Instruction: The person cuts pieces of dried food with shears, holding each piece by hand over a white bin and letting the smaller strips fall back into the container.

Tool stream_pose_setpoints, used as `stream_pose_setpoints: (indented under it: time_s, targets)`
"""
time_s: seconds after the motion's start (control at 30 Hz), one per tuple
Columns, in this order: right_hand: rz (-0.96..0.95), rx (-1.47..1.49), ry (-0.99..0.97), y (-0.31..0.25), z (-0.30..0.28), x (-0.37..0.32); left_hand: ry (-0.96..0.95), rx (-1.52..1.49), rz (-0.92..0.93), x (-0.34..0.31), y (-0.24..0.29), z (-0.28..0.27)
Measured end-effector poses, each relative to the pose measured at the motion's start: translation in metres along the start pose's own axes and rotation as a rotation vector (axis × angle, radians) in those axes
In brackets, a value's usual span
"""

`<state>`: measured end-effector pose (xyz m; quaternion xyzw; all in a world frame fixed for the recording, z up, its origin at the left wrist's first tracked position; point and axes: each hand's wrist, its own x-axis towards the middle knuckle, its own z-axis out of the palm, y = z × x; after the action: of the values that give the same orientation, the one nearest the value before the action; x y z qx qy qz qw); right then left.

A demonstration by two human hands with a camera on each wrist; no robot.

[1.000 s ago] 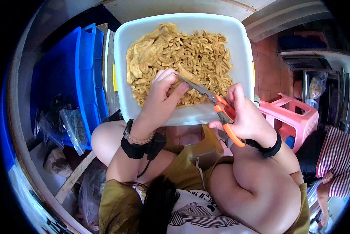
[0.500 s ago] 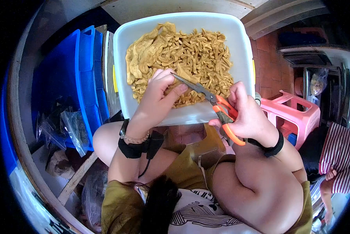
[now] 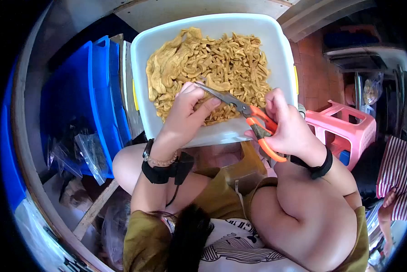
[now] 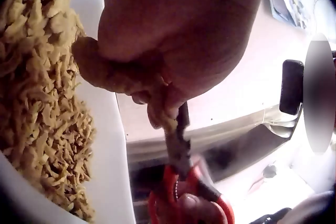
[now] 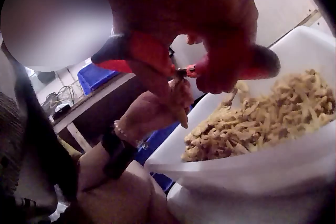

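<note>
Over the near side of a white tub [image 3: 283,77], my left hand [image 3: 183,111] pinches a soft yellow-brown piece [image 4: 97,69] that looks like preserved vegetable. My right hand [image 3: 292,131] grips orange-handled scissors [image 3: 274,153] by the loops. Their dark blades [image 3: 224,97] point left, with the tips right at the left fingers and the held piece. In the left wrist view, the scissors [image 4: 178,153] reach up to the piece below the thumb. Inside the tub lies a heap of cut strips [image 3: 240,59], with larger, flat uncut pieces [image 3: 165,75] at its left.
Blue plastic crates [image 3: 101,90] stand left of the tub, with clear plastic bags [image 3: 92,156] against them. A pink stool [image 3: 348,129] is at the right on red floor tiles [image 3: 310,68]. Another person's striped garment [image 3: 401,181] shows at the right edge.
A strip that stuck up beside the blades now lies flatter on the heap. Both hands keep their hold at nearly the same place, and the head view has shifted slightly.
</note>
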<state>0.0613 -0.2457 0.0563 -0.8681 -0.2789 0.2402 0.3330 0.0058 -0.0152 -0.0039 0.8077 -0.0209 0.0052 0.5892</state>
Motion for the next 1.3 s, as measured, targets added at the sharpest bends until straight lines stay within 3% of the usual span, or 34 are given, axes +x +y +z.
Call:
stream_pose_setpoints:
  time_s: [0.17, 0.57, 0.67, 0.73, 0.87, 1.0, 1.07, 1.17, 1.23, 1.3]
  targets:
    - [0.015, -0.015, -0.051, -0.001, 0.0, 0.0, -0.01, 0.124, 0.021, 0.0, -0.002, 0.002]
    - [0.039, 0.004, -0.005, 0.011, 0.004, 0.001, -0.049, 0.072, -0.037, 0.005, -0.019, 0.005]
    - [-0.041, -0.006, 0.009, 0.012, 0.004, 0.001, -0.067, 0.118, -0.004, 0.003, -0.021, 0.004]
    - [0.062, -0.004, -0.076, 0.007, 0.001, 0.0, -0.089, 0.154, -0.013, 0.003, -0.015, 0.001]
    - [0.0, 0.016, -0.099, 0.006, 0.002, 0.002, -0.143, 0.237, -0.004, -0.003, -0.003, 0.01]
    - [0.018, 0.002, -0.051, 0.013, 0.006, 0.003, -0.125, 0.272, 0.059, -0.003, -0.003, 0.009]
    - [0.054, 0.02, -0.043, 0.013, 0.007, 0.003, -0.245, 0.307, 0.024, 0.001, 0.002, 0.009]
    - [0.031, 0.09, -0.001, 0.014, 0.01, 0.002, -0.242, 0.204, -0.008, 0.001, 0.004, 0.014]
    - [-0.037, 0.141, 0.168, 0.016, 0.011, 0.001, -0.178, 0.121, -0.002, -0.002, -0.018, 0.013]
    - [-0.056, 0.127, 0.204, 0.024, 0.01, 0.0, -0.111, 0.038, 0.005, -0.004, -0.018, 0.01]
